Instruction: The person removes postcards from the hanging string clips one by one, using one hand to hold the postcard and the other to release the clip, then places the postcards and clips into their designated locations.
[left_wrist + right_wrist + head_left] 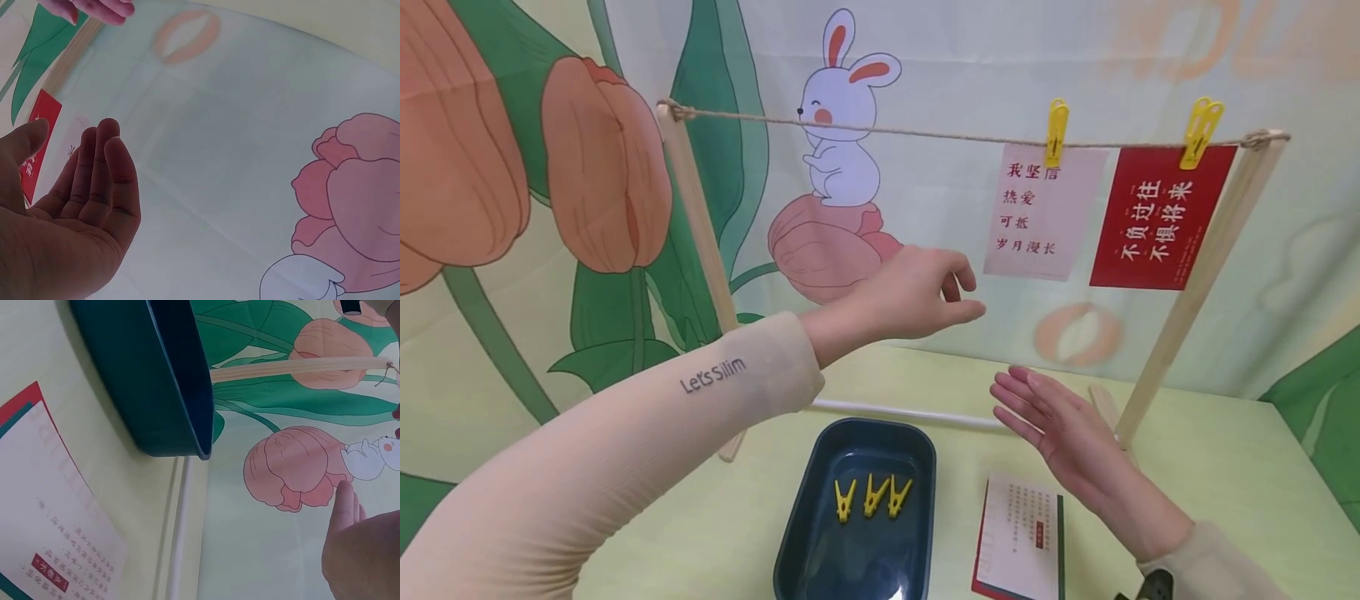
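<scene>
In the head view my left hand [921, 292] hovers in front of the backdrop, fingers loosely bent and holding nothing. Lower and to its right, my right hand [1063, 433] has its fingers extended, also with nothing in it. A pink card [1037, 221] hangs from the twine line [887, 129] by a yellow clothespin [1057, 133]. Beside it a red card [1157, 225] hangs by another yellow clothespin [1201, 133]. The left wrist view shows the cupped left hand [81, 212] apart from both cards. In the right wrist view the right hand [365, 550] touches no object.
A dark blue tray [857, 567] on the table holds three yellow clothespins [874, 497]. Right of it lies a small stack of cards [1018, 533]. Wooden posts [700, 225] carry the line at both ends, with a white rod [917, 414] low between them.
</scene>
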{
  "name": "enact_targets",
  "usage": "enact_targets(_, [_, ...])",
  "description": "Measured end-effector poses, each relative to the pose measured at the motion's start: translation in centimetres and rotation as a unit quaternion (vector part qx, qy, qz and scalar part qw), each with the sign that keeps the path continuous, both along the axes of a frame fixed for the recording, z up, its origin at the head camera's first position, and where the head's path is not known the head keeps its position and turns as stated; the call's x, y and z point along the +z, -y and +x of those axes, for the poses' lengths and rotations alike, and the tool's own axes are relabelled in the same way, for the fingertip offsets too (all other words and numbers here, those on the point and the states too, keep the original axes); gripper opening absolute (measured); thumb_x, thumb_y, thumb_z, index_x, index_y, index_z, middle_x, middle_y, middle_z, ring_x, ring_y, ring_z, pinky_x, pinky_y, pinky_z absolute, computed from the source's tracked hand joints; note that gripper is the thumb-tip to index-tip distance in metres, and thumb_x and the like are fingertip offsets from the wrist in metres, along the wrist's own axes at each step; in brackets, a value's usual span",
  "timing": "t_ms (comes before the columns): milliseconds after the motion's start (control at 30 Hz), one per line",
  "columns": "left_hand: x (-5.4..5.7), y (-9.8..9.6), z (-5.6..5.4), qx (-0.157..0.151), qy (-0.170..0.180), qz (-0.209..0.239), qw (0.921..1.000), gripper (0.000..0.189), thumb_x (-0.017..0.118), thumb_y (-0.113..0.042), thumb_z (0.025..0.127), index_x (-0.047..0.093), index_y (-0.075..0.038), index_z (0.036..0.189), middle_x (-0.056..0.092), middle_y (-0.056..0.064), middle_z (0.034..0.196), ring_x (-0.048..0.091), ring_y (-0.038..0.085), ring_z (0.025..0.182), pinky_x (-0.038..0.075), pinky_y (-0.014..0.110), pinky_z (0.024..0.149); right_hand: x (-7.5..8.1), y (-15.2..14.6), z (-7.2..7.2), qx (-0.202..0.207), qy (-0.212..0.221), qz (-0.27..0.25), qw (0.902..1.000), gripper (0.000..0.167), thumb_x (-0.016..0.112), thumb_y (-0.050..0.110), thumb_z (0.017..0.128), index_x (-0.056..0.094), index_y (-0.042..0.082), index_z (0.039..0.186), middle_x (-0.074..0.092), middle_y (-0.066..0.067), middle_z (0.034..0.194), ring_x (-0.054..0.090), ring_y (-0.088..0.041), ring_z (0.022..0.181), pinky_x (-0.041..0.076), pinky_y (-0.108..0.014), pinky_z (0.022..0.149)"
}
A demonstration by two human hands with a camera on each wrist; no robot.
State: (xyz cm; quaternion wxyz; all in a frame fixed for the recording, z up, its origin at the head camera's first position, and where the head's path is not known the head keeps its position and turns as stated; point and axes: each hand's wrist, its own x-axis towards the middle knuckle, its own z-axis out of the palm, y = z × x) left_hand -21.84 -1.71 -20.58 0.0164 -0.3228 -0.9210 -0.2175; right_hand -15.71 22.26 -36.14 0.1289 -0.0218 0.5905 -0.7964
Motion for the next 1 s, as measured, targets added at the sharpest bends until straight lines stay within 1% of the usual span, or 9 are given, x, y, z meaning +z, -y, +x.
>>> enact_targets(200, [1.4,-0.3,-0.3,-0.008,-0.015,0.021,0.9996,0.028,0.075,-0.030,0.101,0.074,-0.007,0.117,0.078,0.003,0.098,0.070,0.016,0.090,0.054,0.029,0.084,0.4,-0.1,-0.7,0.009,-0.027,-0.015,0.9995,0.064,0.054,0.033,0.113,0.033,-0.003,0.163,0.072,0.005,0.136,0.067,-0.011,0.129,0.052,-0.031,0.107])
enact_targets(367, [3.2,-0.8,-0.5,-0.016,-0.035,0.037,0.9986,0.025,0.075,-0.030,0.101,0.074,-0.009,0.114,0.077,0.001,0.095,0.069,0.014,0.087,0.053,0.027,0.080,1.1,0.1,-1.3,0.009,-0.049,-0.041,0.9979,0.061,0.053,0.030,0.114,0.032,-0.003,0.162,0.070,0.003,0.140,0.066,-0.013,0.132,0.052,-0.032,0.108])
enact_targets(533, [4.9,-1.5,-0.7,-0.024,-0.049,0.062,0.9966,0.021,0.076,-0.030,0.101,0.074,-0.012,0.110,0.075,-0.002,0.091,0.067,0.012,0.083,0.052,0.026,0.077,1.7,0.4,-1.8,0.006,-0.056,-0.069,0.9960,0.060,0.052,0.029,0.114,0.031,0.000,0.162,0.067,0.001,0.144,0.064,-0.014,0.134,0.051,-0.032,0.109])
enact_targets(633, [5.7,-1.8,-0.9,-0.027,-0.052,0.067,0.9960,0.021,0.076,-0.031,0.101,0.073,-0.012,0.111,0.075,-0.003,0.092,0.066,0.011,0.085,0.052,0.025,0.078,2.1,0.6,-2.2,0.005,-0.060,-0.082,0.9948,0.059,0.052,0.028,0.114,0.030,0.002,0.163,0.065,0.001,0.147,0.063,-0.014,0.136,0.050,-0.032,0.110])
enact_targets(733, [6.5,-2.0,-1.2,-0.027,-0.053,0.066,0.9961,0.021,0.074,-0.031,0.102,0.072,-0.012,0.111,0.074,-0.003,0.094,0.067,0.010,0.086,0.051,0.024,0.079,2.7,0.7,-2.7,0.004,-0.059,-0.097,0.9935,0.060,0.053,0.029,0.114,0.031,0.004,0.163,0.062,0.000,0.150,0.061,-0.014,0.138,0.048,-0.031,0.111])
enact_targets(867, [7.5,-2.2,-1.5,-0.026,-0.064,0.069,0.9953,0.020,0.074,-0.032,0.102,0.072,-0.014,0.111,0.075,-0.005,0.095,0.067,0.009,0.086,0.051,0.023,0.082,3.3,0.8,-3.4,-0.001,-0.046,-0.124,0.9912,0.060,0.056,0.029,0.113,0.032,0.007,0.163,0.060,-0.002,0.152,0.062,-0.014,0.137,0.048,-0.030,0.111])
enact_targets(1000, [8.5,-2.6,-1.7,-0.029,-0.071,0.083,0.9936,0.019,0.074,-0.030,0.102,0.072,-0.013,0.111,0.075,-0.005,0.095,0.068,0.008,0.087,0.051,0.021,0.082,3.8,0.9,-4.2,-0.011,-0.032,-0.155,0.9873,0.062,0.058,0.027,0.111,0.031,0.009,0.163,0.054,-0.005,0.157,0.062,-0.014,0.136,0.049,-0.030,0.110])
